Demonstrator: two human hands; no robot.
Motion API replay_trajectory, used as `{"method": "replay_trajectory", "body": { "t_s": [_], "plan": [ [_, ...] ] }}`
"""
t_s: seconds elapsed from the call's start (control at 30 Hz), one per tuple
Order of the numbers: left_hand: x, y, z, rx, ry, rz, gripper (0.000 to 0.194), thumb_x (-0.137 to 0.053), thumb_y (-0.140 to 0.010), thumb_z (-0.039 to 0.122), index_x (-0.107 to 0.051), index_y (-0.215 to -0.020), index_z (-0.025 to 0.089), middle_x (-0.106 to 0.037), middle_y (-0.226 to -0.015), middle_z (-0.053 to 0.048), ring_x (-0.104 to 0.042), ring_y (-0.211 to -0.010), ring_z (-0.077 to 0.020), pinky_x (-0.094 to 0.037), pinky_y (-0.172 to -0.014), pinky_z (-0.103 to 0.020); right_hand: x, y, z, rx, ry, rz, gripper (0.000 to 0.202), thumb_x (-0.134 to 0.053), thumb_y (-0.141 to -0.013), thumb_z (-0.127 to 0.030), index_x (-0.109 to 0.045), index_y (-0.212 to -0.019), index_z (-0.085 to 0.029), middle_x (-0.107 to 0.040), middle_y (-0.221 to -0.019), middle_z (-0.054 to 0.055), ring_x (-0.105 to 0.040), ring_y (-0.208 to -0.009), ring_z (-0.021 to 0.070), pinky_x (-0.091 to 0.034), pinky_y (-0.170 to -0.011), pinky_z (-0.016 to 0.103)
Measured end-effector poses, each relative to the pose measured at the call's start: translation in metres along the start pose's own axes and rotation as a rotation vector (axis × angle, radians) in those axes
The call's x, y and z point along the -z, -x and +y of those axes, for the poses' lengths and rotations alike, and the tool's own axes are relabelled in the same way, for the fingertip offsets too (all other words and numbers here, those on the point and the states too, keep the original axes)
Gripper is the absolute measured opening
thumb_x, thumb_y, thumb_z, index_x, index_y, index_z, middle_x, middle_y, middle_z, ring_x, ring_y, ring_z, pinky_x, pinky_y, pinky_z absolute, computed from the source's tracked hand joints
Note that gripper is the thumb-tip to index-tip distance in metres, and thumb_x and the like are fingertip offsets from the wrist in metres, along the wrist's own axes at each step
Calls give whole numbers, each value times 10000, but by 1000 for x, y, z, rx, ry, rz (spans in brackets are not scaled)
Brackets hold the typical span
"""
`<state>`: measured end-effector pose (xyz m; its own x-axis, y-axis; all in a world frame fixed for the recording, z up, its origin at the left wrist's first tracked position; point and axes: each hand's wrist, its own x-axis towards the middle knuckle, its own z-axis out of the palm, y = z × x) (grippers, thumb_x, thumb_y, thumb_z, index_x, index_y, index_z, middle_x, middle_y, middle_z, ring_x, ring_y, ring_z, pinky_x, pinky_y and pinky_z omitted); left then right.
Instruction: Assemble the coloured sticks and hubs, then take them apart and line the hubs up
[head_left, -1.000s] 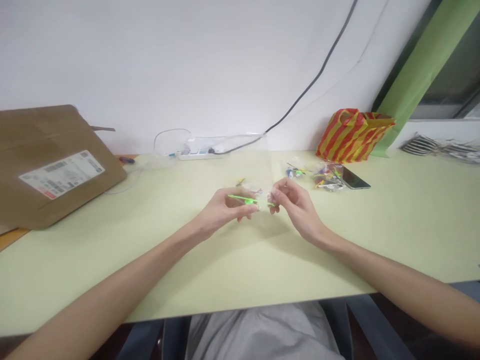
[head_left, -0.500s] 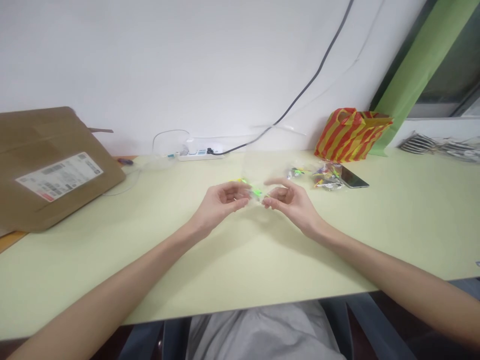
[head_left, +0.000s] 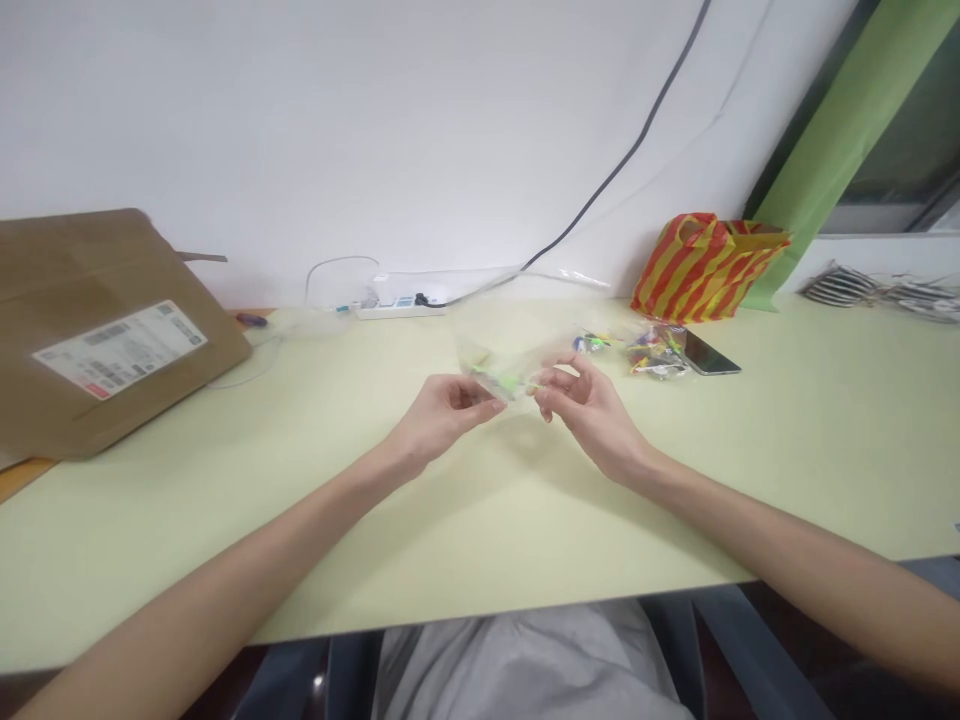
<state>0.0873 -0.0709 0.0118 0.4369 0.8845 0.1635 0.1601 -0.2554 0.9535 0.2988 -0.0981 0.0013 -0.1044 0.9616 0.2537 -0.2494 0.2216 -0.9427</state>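
A clear plastic bag [head_left: 517, 330] with small green and yellow pieces [head_left: 506, 381] at its bottom hangs between my hands over the middle of the table. My left hand [head_left: 459, 408] pinches its lower left edge between thumb and fingers. On the other side, my right hand [head_left: 574, 405] pinches the lower right part, its fingers curled. The bag is see-through and blurred, so the exact shape of the pieces cannot be made out.
Small bags of colourful pieces [head_left: 658, 350] lie by a phone [head_left: 711, 353] on the pale table [head_left: 480, 520]. Behind are a red-yellow striped bag [head_left: 701, 270] and a power strip [head_left: 397, 312]. A cardboard box [head_left: 97, 330] stands left; striped items [head_left: 840, 286] lie far right.
The clear bag now shows more plainly, spread upward above my hands. The fingers of my left hand have closed in more, and my right hand's index finger has bent down.
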Motion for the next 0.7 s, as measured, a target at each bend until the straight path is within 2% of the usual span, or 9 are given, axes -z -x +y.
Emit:
{"method": "replay_trajectory", "body": {
  "t_s": [0.17,0.27,0.4,0.5,0.6,0.7],
  "plan": [
    [-2,1,4,0,-3,-14,274,-789,-811,418,-740,-762,153,-520,-652,7,-407,-630,-119,-308,-582,-273,-3,3,-3,-70,-143,16,502,-890,-711,-305,-483,-1002,-261,-613,-862,-37,-488,-669,109,-399,-626,276],
    [-2,1,0,-16,-5,-11,250,-784,-807,405,-716,-763,169,-507,-681,9,-384,-617,-113,-288,-565,-269,-1,3,-2,-66,-142,31,532,-894,-690,-314,-470,-1008,-267,-596,-790,-52,-481,-653,117,-389,-616,283],
    [1,0,-7,-23,-11,-56,328,-756,-822,451,-653,-676,176,-474,-642,8,-373,-588,-115,-283,-542,-273,1,3,-2,-45,-103,70,613,-905,-622,-286,-451,-1033,-278,-593,-707,-74,-484,-617,122,-392,-619,291],
    [2,0,-7,0,9,-32,274,-757,-818,429,-696,-731,177,-519,-682,-12,-401,-608,-123,-305,-538,-272,0,4,-6,-55,-86,61,649,-930,-601,-277,-451,-1039,-280,-608,-755,-65,-508,-635,124,-414,-643,303],
    [3,0,-5,38,39,-3,207,-749,-818,379,-749,-784,174,-592,-791,-48,-442,-655,-130,-344,-550,-269,-1,4,-9,-73,-83,44,603,-926,-659,-319,-463,-1044,-283,-600,-769,-60,-508,-642,125,-413,-645,303],
    [3,1,-3,43,70,-45,183,-735,-845,354,-763,-813,176,-593,-799,-41,-436,-660,-121,-367,-583,-270,1,2,-7,-61,-86,42,534,-903,-712,-347,-473,-1022,-283,-585,-733,-64,-497,-631,128,-403,-634,298]
  ]
}}
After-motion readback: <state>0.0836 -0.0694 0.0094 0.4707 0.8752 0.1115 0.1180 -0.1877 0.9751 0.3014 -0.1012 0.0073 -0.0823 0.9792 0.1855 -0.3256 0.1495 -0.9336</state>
